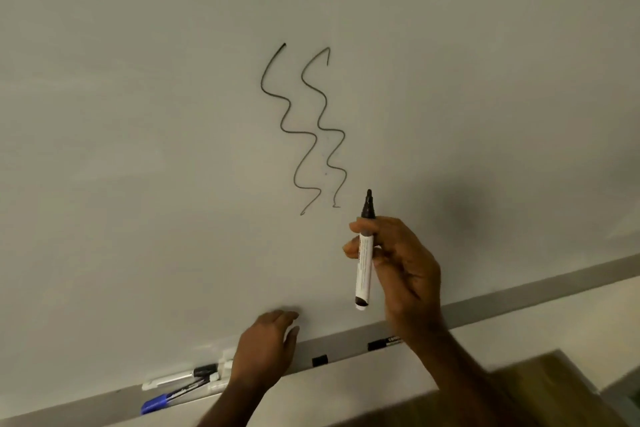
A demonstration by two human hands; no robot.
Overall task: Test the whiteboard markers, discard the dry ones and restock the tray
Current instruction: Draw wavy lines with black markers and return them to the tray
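Black marker (365, 253), uncapped, pinched in R hand (398, 263), tip up.
Tip sits just right of two black squiggles (304, 128) on the board (138, 114) (both lines unbroken). L hand (266, 347) hangs slack over the tray (485, 305), holding nothing. Spare markers (183, 381) lie at tray's left, and a black cap (320, 360) sits just right of L hand.

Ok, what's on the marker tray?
On the tray: a cluster of markers at left, one blue-capped, a loose black cap, and a black marker partly hidden by the right arm. The left hand covers the cluster's right ends.
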